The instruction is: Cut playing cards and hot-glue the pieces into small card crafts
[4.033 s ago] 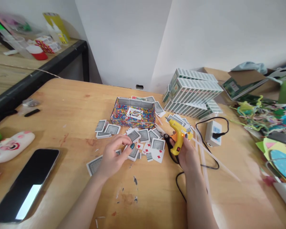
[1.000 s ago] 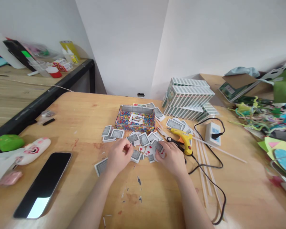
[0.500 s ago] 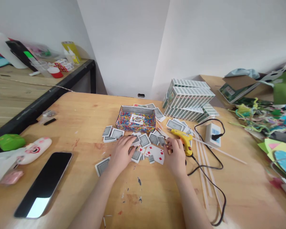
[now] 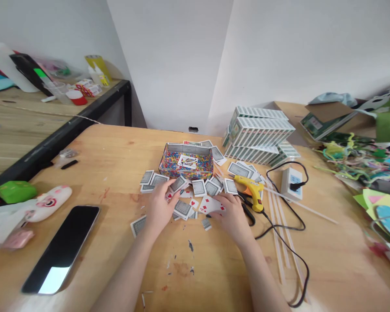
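My left hand (image 4: pixel 160 206) pinches a grey-backed playing card piece (image 4: pixel 178 184) between thumb and fingers, just in front of a box (image 4: pixel 185 174) covered in colourful speckles. My right hand (image 4: pixel 230 214) has its fingers closed at the right edge of a red diamonds playing card (image 4: pixel 207 205); the thumb's contact is partly hidden. Between the hands lie several cut card pieces (image 4: pixel 183 209), some back up, one with a red heart. A small card scrap (image 4: pixel 206 224) sits nearer me. Inside the box is a face-up card (image 4: pixel 187 161).
A yellow glue gun (image 4: pixel 251 188) lies right of my right hand, beside black-handled scissors (image 4: pixel 248 214) and glue sticks (image 4: pixel 281 234). Its black cord loops toward a white power strip (image 4: pixel 291 182). Striped boxes (image 4: pixel 260 132) are stacked behind; a phone (image 4: pixel 61 249) lies left.
My left hand has raised a card piece near the box. My right hand has moved from a grey-backed piece down to the diamonds card. The small scrap has slid toward me.
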The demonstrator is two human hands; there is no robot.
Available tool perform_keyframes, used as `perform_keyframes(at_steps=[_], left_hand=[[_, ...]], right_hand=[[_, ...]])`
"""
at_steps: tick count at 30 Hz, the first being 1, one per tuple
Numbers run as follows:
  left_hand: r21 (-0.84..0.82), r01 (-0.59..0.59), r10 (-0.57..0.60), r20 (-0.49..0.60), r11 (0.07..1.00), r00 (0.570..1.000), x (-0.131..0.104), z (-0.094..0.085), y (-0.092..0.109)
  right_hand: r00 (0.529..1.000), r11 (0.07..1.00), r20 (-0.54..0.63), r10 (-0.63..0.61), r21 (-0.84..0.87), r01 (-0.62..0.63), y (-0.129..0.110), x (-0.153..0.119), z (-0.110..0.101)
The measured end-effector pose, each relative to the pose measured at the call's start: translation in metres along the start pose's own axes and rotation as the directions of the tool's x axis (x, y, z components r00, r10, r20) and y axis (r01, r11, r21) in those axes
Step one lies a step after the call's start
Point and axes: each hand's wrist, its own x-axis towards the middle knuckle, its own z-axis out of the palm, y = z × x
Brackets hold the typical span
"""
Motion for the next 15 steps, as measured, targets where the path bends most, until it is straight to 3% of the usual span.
perform_keyframes(at_steps=[4,9,15], left_hand=[[-0.044,0.059,-0.062,-0.060,0.997,0.996,0.000,-0.003,-0.003],[-0.097,0.040,-0.048,-0.075,0.994,0.996,-0.001,-0.003,-0.004],[-0.155,0.038,-0.052,-0.084,0.987,0.995,0.000,-0.005,-0.001]], right_hand=[[0.998,0.998,0.005,0.067,0.006,-0.067,0.000,-0.002,0.003],[0.991,0.991,0.015,0.130,0.025,-0.130,-0.004,0.000,0.002],[0.964,0.923,0.131,0.230,0.286,-0.259,-0.012,0.001,-0.005]])
